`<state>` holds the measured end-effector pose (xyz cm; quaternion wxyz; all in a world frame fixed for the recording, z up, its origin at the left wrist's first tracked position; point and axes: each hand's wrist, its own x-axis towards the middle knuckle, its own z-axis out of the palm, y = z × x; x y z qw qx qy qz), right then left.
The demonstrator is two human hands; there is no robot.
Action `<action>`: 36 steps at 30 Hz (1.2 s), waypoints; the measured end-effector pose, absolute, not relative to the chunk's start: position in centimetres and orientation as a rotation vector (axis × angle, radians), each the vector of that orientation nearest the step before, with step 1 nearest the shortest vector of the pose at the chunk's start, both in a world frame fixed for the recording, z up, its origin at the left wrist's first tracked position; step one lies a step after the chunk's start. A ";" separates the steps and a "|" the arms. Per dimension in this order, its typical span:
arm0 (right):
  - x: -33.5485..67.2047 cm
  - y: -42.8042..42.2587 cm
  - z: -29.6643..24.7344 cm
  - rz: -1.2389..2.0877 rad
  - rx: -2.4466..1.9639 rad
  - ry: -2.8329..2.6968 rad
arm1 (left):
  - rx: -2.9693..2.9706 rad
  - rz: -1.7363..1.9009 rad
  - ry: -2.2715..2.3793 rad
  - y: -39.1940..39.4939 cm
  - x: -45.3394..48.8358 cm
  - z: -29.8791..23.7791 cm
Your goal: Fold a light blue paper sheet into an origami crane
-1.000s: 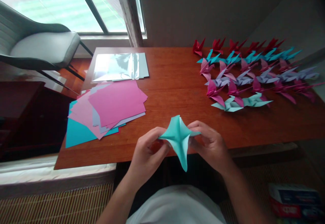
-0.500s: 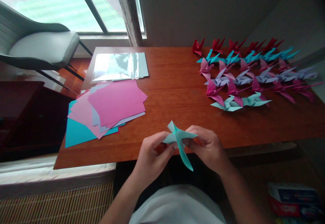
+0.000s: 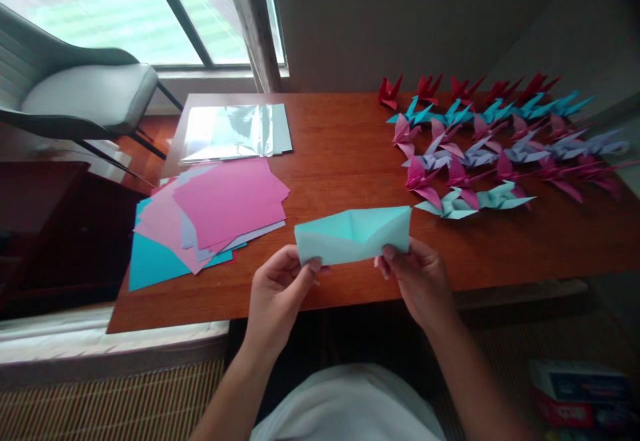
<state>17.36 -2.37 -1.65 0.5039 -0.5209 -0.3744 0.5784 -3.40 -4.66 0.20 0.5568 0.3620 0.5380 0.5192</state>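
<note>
Mint paper (image 3: 336, 250), only partly folded, pinched near lower edge between thumb and fingers of left hand (image 3: 275, 294) and right hand (image 3: 424, 284); folded birds (image 3: 420, 179) done; loose sheets (image 3: 233, 201) flat, unfolded.

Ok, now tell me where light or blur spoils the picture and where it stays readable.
Head view: daylight washes out the window; head view: pale glare covers the shiny pack; head view: the package at lower right is dim and soft; head view: the mint paper in the left hand and right hand shows readable edges.
</note>
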 end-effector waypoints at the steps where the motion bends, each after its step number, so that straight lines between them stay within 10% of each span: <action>1: 17.4 -2.3 -1.7 1.400 -1.256 -0.920 | 0.862 1.234 1.273 -4.6 -3.4 0.3; 36: 18.7 -1.5 -0.8 1.440 -1.411 -0.991 | 1.216 1.114 1.455 -3.8 -4.7 0.0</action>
